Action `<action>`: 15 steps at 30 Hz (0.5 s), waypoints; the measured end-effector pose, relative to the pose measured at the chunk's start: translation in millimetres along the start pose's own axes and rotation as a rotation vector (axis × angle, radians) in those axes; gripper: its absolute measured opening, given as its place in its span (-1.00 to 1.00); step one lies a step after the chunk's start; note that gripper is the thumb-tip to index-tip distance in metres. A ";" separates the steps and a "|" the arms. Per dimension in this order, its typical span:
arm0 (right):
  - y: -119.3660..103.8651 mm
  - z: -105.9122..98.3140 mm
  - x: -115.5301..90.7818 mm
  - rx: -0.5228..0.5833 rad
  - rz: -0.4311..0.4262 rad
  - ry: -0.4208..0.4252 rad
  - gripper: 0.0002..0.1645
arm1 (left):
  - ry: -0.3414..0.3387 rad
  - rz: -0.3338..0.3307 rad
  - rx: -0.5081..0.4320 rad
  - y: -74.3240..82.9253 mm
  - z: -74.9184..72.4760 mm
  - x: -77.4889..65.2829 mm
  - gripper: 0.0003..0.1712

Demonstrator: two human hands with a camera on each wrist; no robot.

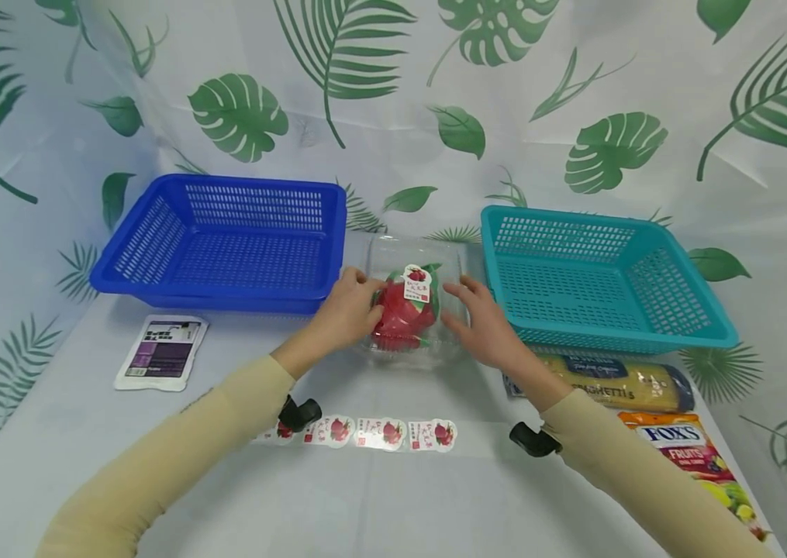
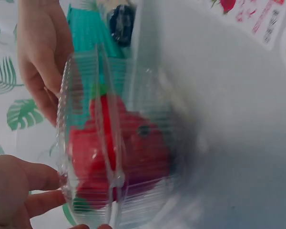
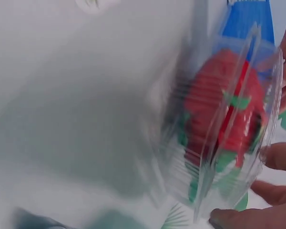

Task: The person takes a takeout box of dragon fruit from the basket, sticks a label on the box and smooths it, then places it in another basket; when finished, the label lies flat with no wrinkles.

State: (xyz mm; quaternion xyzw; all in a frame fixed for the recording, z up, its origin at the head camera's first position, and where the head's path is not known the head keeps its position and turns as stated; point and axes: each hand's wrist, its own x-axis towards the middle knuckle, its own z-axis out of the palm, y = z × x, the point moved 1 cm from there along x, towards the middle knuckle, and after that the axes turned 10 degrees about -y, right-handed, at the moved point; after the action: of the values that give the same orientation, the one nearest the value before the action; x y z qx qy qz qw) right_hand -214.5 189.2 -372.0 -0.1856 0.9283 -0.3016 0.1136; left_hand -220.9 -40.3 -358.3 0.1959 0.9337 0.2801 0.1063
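Note:
A clear plastic clamshell box (image 1: 415, 260) stands on the white table between the two baskets, with a red dragon fruit (image 1: 400, 318) inside and a fruit sticker (image 1: 417, 283) on its lid. My left hand (image 1: 364, 304) grips the box's left side, and its fingers (image 2: 31, 177) touch the ribbed rim of the box (image 2: 112, 143). My right hand (image 1: 466, 301) holds the right side; its fingers (image 3: 276, 157) and thumb curl round the edge of the box (image 3: 219, 138). In the left wrist view the right hand (image 2: 38, 57) shows behind the box. Both wrist views are blurred.
A blue basket (image 1: 205, 293) sits at the back left and a teal basket (image 1: 616, 339) at the back right. A strip of fruit stickers (image 1: 379, 432) lies in front of me. A purple packet (image 1: 161, 353) lies left. A spaghetti pack (image 1: 616, 384) and a Fox's candy bag (image 1: 686, 453) lie right.

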 end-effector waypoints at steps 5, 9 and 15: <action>7.6 6.0 -9.5 0.101 0.042 -0.059 -0.29 | -0.008 -0.040 -0.017 -5.6 10.5 -13.0 -0.47; 14.4 7.5 -11.6 0.219 0.070 -0.090 -0.22 | -0.025 -0.071 -0.107 -12.1 16.8 -15.9 -0.45; 24.7 8.8 -12.2 0.316 0.124 -0.128 -0.16 | -0.026 -0.063 -0.234 -19.4 23.9 -14.4 -0.43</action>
State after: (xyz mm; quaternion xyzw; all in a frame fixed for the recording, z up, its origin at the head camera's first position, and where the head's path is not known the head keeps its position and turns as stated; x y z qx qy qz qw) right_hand -207.5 208.1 -392.6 -0.1267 0.8698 -0.4238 0.2186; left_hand -206.5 -49.8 -387.7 0.1562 0.8988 0.3812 0.1495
